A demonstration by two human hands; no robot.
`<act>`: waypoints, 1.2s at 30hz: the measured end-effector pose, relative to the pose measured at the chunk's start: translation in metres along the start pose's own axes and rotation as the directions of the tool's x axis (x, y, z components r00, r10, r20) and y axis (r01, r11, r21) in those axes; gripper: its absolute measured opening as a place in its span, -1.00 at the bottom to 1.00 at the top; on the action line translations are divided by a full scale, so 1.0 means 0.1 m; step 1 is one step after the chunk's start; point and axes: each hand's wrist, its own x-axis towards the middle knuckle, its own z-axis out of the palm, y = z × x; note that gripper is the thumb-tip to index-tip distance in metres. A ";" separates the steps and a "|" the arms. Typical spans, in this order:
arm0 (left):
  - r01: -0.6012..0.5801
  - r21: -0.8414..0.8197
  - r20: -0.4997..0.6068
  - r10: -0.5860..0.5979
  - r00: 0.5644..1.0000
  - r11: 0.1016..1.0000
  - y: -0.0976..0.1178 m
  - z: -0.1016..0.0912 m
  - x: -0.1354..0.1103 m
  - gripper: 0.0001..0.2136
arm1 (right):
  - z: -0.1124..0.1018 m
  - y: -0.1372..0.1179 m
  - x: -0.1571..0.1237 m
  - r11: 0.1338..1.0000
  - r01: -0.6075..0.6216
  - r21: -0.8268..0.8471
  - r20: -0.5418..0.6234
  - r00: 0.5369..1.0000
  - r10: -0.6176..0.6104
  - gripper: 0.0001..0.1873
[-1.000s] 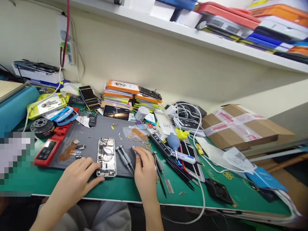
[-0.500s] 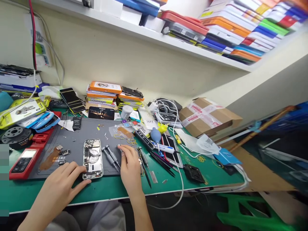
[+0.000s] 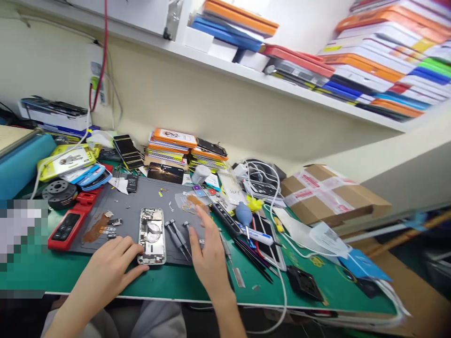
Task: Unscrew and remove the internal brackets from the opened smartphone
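An opened smartphone [image 3: 152, 237], its inner parts exposed, lies on a grey work mat [image 3: 134, 197]. My left hand [image 3: 109, 263] grips its lower left corner, thumb at the bottom edge and fingers at the left side. Over the mat's right part, my right hand [image 3: 210, 253] is open, thumb and fingers apart. Near its thumb tip shows the cap of a screwdriver [image 3: 186, 225], the rest partly hidden by the hand. Two more grey screwdrivers [image 3: 178, 239] lie between the phone and that hand. Small loose phone parts [image 3: 114, 222] rest left of the phone.
A red device [image 3: 66, 230] stands at the mat's left edge. Behind are a lit phone [image 3: 165, 172] and stacked boxes [image 3: 174, 141]. To the right lie a blue air blower [image 3: 244, 213], black tweezers [image 3: 255, 263], a white cable [image 3: 284, 291] and a taped carton [image 3: 331, 192].
My right hand has gone from closed fingertips at the screwdriver's cap to spread fingers. My left hand stays at the phone. The whole view has shifted leftward.
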 end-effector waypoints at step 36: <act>-0.001 0.008 -0.062 0.002 0.998 1.000 -0.04 0.02 0.00 -0.57 | 0.48 0.62 1.28 0.937 0.326 -0.129 0.363 0.894 -0.261 -0.44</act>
